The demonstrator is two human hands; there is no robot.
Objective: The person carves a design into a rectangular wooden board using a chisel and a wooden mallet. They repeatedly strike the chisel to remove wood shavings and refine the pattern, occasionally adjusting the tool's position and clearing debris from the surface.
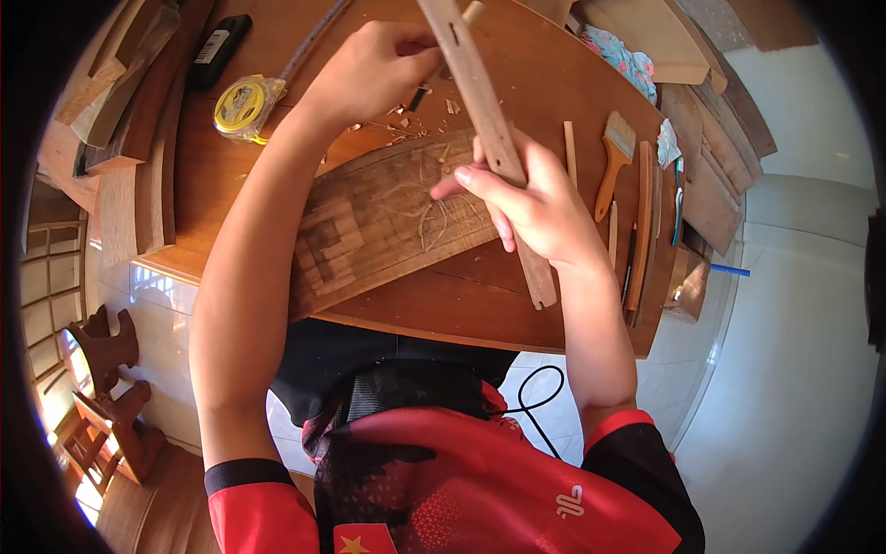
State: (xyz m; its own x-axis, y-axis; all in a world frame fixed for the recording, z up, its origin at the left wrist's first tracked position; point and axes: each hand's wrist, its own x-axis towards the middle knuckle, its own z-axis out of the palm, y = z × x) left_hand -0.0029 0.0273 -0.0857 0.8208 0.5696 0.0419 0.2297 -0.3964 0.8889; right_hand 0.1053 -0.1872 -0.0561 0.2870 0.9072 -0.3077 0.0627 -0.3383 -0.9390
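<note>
My right hand (544, 208) is wrapped round a long wooden strip (487, 106) with small slots cut in it, held slanting above the table. Its fingers are closed, with the thumb lying along the strip's near side. My left hand (374, 74) is beside the strip's far part, fingers curled together; what they grip is hidden. A pale rounded stick end (472, 13) shows behind the strip, and a short dark tip (418, 98) shows below my left fingers. Under both hands lies a carved wooden board (369, 231) with a line pattern, wood shavings (452, 107) beyond it.
A yellow tape measure (242, 106) and a black case (220, 51) are at the left, by stacked curved wood pieces (157, 175). At right lie a paintbrush (614, 162), thin sticks (569, 152), wooden strips (639, 240) and a cloth (623, 60). A black cable (531, 406) hangs near the front edge.
</note>
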